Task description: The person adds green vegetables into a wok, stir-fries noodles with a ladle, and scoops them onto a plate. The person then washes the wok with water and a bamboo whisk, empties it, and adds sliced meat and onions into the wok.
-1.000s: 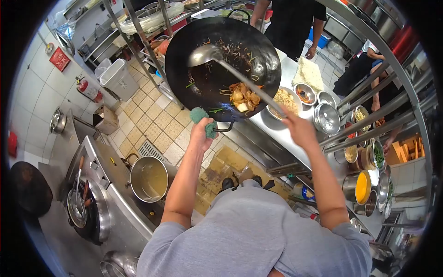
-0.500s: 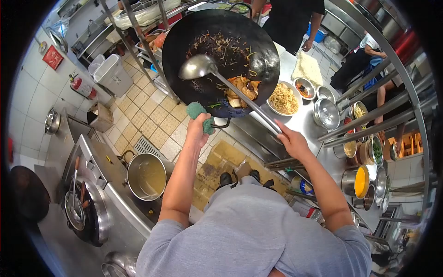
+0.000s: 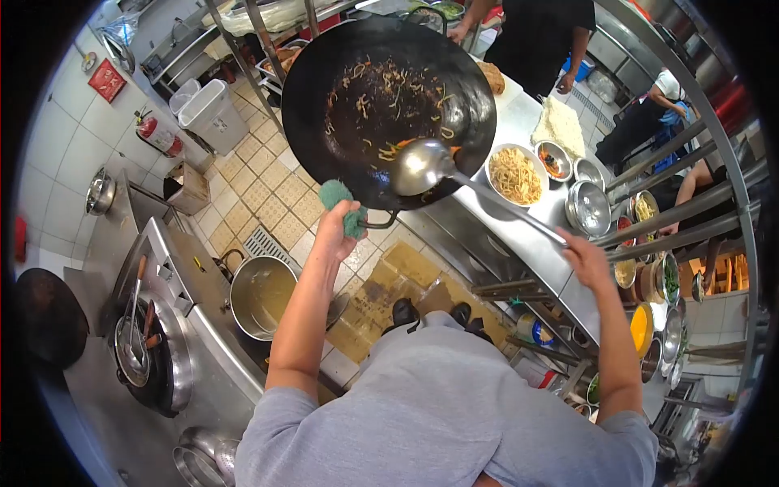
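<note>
My left hand (image 3: 331,231) is closed round a green cloth (image 3: 336,195) at the near loop handle of a large black wok (image 3: 316,105). The wok is held up and tilted, with noodle strands and dark sauce (image 3: 389,93) clinging inside. My right hand (image 3: 586,258) grips the end of a long steel ladle (image 3: 503,199). The ladle's bowl hangs over the wok's lower right side, hiding much of the food there. Some orange pieces (image 3: 395,150) show beside the bowl. Right of the wok, a bowl of noodles (image 3: 516,175) stands on the steel counter.
Metal bowls (image 3: 588,207) and ingredient containers line the counter (image 3: 552,261) at right, behind metal rails. A person in black (image 3: 531,40) stands beyond. At left are a stove (image 3: 89,406), a large pot (image 3: 261,298) and a fire extinguisher (image 3: 159,132).
The ladle has moved right and down across the wok, its bowl now covering the food at the lower edge. My right hand has moved right; my left still holds the wok handle.
</note>
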A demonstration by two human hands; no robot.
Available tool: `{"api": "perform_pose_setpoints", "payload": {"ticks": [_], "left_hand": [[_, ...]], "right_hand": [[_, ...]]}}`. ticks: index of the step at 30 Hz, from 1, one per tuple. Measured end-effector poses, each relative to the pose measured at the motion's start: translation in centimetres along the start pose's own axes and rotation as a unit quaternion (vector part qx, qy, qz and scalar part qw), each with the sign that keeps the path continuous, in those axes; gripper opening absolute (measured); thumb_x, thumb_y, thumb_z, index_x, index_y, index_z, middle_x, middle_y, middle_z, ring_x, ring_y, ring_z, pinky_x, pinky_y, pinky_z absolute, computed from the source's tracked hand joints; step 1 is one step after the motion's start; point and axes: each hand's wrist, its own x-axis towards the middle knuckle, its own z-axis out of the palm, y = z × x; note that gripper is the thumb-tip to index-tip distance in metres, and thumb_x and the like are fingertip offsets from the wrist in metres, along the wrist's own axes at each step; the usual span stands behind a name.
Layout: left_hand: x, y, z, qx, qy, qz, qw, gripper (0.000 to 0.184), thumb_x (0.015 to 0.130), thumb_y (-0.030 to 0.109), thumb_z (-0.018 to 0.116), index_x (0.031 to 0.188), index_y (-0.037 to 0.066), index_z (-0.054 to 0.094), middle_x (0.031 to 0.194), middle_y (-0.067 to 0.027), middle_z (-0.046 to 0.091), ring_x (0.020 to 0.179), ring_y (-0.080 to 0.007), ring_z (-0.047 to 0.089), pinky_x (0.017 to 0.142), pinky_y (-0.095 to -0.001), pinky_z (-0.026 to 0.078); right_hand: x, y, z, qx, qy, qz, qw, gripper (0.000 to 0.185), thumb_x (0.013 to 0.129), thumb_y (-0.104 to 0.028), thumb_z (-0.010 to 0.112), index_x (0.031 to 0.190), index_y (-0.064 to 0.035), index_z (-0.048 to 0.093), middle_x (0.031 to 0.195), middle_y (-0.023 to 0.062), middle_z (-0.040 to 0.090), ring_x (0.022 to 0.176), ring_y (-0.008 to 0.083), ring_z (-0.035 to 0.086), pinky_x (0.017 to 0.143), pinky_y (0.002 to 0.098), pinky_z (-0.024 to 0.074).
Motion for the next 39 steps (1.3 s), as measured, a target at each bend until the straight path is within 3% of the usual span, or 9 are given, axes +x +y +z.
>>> {"api": "perform_pose_setpoints", "payload": {"ticks": [2,4,9,12,14,18,24,30,39], "left_hand": [[-0.3,0.0,0.0,0.005,-0.011,0.003,1.0,0.019,0.075,0.016,0.061,0.089,0.01,0.049,0.074,-0.0072,0.055,0.065,-0.0182,0.054,0.053,-0.0315,0.04],[0.0,-1.2,0.5,-0.021,-0.025,0.001,0.999,0.018,0.075,0.016,0.061,0.088,0.01,0.049,0.074,-0.0073,0.055,0.064,-0.0182,0.054,0.052,-0.032,0.04],[1.0,-5.4,6.5,-0.046,-0.009,0.097,0.994,0.011,0.078,0.011,0.058,0.085,0.01,0.05,0.073,-0.0046,0.054,0.062,-0.0168,0.053,0.052,-0.0331,0.043],[4.2,-6.2,8.0,-0.055,-0.012,0.16,0.986,0.009,0.079,0.011,0.058,0.084,0.01,0.051,0.072,-0.0024,0.053,0.06,-0.0145,0.052,0.049,-0.0309,0.042],[5.1,-5.0,7.9,-0.037,-0.02,0.139,0.989,0.008,0.079,0.012,0.058,0.083,0.011,0.051,0.071,-0.0007,0.052,0.057,-0.013,0.051,0.047,-0.0297,0.041],[4.7,-6.4,8.7,-0.013,-0.022,0.128,0.991,0.007,0.079,0.012,0.058,0.082,0.011,0.052,0.071,-0.0009,0.053,0.057,-0.0138,0.053,0.048,-0.0308,0.042],[6.3,-10.9,15.9,-0.114,0.018,0.157,0.981,0.015,0.075,0.005,0.058,0.08,0.013,0.048,0.066,0.0022,0.048,0.05,-0.0099,0.047,0.04,-0.0273,0.035],[9.2,-11.8,19.0,-0.075,-0.016,0.127,0.989,0.011,0.077,0.011,0.059,0.084,0.013,0.051,0.071,-0.0007,0.053,0.06,-0.0145,0.054,0.05,-0.0321,0.043],[11.7,-11.5,18.3,-0.005,0.053,0.197,0.979,0.016,0.072,0.005,0.06,0.083,0.011,0.049,0.072,0.0009,0.049,0.058,-0.0111,0.051,0.046,-0.0275,0.04]], "right_hand": [[1.3,-0.6,-4.2,-0.033,-0.062,0.126,0.99,0.043,0.088,-0.02,0.055,0.129,-0.0298,0.052,0.093,0.0134,0.065,0.087,0.0324,0.061,0.079,0.0385,0.0469],[4.3,-2.3,-4.2,-0.026,0.009,0.068,0.997,0.04,0.089,-0.022,0.054,0.129,-0.029,0.052,0.093,0.0137,0.066,0.089,0.0331,0.061,0.08,0.0391,0.0473],[9.6,-8.5,2.9,0.055,0.002,0.116,0.992,0.047,0.091,-0.028,0.049,0.137,-0.0303,0.039,0.097,0.0187,0.064,0.091,0.0375,0.06,0.079,0.0441,0.0468],[3.9,-5.4,7.9,0.003,-0.068,0.153,0.986,0.05,0.091,-0.028,0.049,0.139,-0.0296,0.034,0.098,0.02,0.063,0.091,0.039,0.06,0.079,0.0464,0.0465],[-0.9,1.0,8.7,0.04,-0.014,0.122,0.992,0.047,0.091,-0.029,0.05,0.137,-0.0306,0.039,0.1,0.0169,0.064,0.091,0.0373,0.06,0.078,0.0453,0.047],[1.7,-0.2,-3.8,-0.029,-0.014,0.187,0.982,0.039,0.09,-0.029,0.05,0.129,-0.0313,0.05,0.096,0.0094,0.067,0.085,0.0342,0.062,0.073,0.0426,0.0492],[-0.9,0.5,6.2,0.004,-0.006,0.257,0.966,0.046,0.093,-0.031,0.044,0.139,-0.0279,0.035,0.088,0.019,0.063,0.083,0.0379,0.061,0.072,0.0495,0.0467],[-8.0,2.2,9.2,0.039,0.018,0.24,0.97,0.048,0.093,-0.028,0.048,0.139,-0.0304,0.034,0.09,0.0181,0.062,0.082,0.0388,0.06,0.071,0.0502,0.0462],[-11.1,10.9,2.9,-0.149,0.016,0.261,0.954,0.047,0.089,-0.028,0.053,0.134,-0.0352,0.041,0.089,0.0116,0.063,0.076,0.0326,0.062,0.065,0.0443,0.0488]]}}
